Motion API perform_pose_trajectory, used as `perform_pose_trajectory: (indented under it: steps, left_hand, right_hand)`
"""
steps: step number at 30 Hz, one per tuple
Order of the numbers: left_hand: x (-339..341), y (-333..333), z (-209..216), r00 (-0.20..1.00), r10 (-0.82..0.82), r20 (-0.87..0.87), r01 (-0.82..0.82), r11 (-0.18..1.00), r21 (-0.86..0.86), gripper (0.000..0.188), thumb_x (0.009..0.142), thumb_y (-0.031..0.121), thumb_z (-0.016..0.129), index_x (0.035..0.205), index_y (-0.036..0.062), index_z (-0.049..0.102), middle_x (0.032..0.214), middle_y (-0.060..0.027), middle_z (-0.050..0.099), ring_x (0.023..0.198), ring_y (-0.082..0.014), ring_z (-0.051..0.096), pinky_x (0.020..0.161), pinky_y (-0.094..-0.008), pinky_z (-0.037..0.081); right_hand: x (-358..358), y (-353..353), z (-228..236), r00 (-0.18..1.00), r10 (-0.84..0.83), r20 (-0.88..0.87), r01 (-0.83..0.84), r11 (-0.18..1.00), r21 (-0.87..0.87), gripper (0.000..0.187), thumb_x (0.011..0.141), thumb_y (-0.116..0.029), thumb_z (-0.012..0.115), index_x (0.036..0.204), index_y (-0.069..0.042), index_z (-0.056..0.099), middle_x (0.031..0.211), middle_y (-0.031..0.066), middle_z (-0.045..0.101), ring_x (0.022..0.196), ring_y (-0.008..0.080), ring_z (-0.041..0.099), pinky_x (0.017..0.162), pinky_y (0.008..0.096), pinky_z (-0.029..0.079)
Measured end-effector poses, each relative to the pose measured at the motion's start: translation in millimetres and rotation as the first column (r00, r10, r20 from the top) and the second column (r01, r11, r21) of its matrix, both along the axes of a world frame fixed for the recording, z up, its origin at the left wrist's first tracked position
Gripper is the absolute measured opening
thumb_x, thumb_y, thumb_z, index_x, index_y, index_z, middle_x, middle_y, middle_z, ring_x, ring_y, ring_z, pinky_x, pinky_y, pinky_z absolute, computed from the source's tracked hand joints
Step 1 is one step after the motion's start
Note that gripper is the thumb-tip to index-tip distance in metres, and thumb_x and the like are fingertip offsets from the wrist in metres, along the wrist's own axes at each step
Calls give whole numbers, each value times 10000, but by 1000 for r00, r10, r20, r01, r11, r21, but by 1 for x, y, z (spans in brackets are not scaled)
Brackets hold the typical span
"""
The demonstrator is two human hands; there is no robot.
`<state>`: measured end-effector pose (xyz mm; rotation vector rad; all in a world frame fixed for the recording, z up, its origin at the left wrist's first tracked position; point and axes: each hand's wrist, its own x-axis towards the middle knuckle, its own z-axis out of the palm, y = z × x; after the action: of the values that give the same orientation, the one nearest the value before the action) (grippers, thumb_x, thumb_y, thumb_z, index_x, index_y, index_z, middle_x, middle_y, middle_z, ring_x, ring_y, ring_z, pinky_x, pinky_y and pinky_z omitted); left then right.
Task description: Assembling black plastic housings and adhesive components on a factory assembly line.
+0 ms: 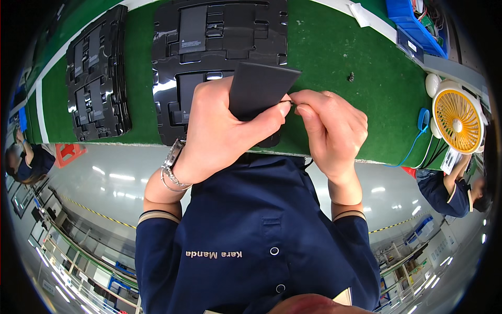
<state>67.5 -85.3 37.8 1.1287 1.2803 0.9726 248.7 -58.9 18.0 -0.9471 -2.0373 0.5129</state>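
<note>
Left hand [217, 125] is gripping a flat black piece [261, 91] just above frame centre, thumb pressing along its lower edge, other fingers mostly hidden behind it; piece is tilting up over the middle tray stack [240, 49]. Right hand [334, 128] is working just beside it, thumb and index tips pinching a thin dark bit [291, 102] by the left thumb tip; can't tell if it's a lead or a tab. My read: step in hand is fine fingertip work at the piece's lower right; next move is calling for a steady left grip and light right fingers, no yanking. Green bench top [324, 42] is carrying that black moulded stack, flat dark packs [192, 31] sitting in its pockets, plus a second tray stack [112, 83] at upper left. Small dark object [351, 77] is lying right of centre; yellow-grilled fan [457, 121] is standing at far right, blue bin [405, 15] sitting upper right. Farther out, co-workers are showing at left [36, 162] and right edges; glossy grey floor [115, 183] is reflecting lights.
</note>
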Motion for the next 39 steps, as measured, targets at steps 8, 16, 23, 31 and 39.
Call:
perform_pose_trajectory:
  steps: [8, 16, 23, 31, 39]
  left_hand:
    - [1, -1, 1, 1000, 10, -22, -10, 1000, -7, 116, 791, 88, 721, 872, 11, 693, 723, -45, 682, 637, -79, 629, 575, -243, 494]
    - [2, -1, -1, 996, 14, -91, -7, 998, 70, 131, 778, 94, 729, 877, 17, 690, 730, -61, 678, 623, -108, 633, 568, -262, 490]
    - [2, -1, -3, 990, 8, -141, 10, 992, 125, 126, 775, 98, 728, 857, 14, 685, 719, -67, 674, 615, -129, 637, 566, -265, 491]
    - [-6, 15, -8, 959, 38, 280, 11, 985, -170, 109, 822, 64, 675, 843, -43, 671, 707, -76, 665, 609, -98, 617, 579, -242, 500]
    - [-13, 20, -16, 966, 15, 260, 22, 990, -140, 151, 875, 83, 661, 938, -54, 662, 771, -89, 678, 661, -121, 646, 641, -253, 529]
  right_hand:
    - [-1, 0, -1, 999, 2, 50, -3, 1000, 29, 162, 737, -40, 745, 858, -59, 639, 630, 30, 565, 517, 187, 559, 449, 299, 413]
    - [0, 2, 0, 992, -19, 124, 7, 995, 103, 156, 737, -70, 750, 846, -77, 638, 619, 12, 542, 510, 169, 545, 438, 292, 395]
    - [0, 3, -3, 992, -2, 124, -9, 996, 92, 141, 719, -68, 746, 779, -85, 619, 600, -4, 506, 487, 155, 508, 423, 292, 378]
    - [0, 1, -2, 951, 279, 136, -305, 920, 245, 243, 605, -134, 698, 560, -151, 460, 526, -45, 388, 416, 97, 389, 371, 229, 308]
    - [29, 7, -11, 985, -134, 112, 170, 876, -451, 163, 904, -123, 640, 786, -10, 630, 593, 60, 545, 482, 142, 497, 479, 277, 394]
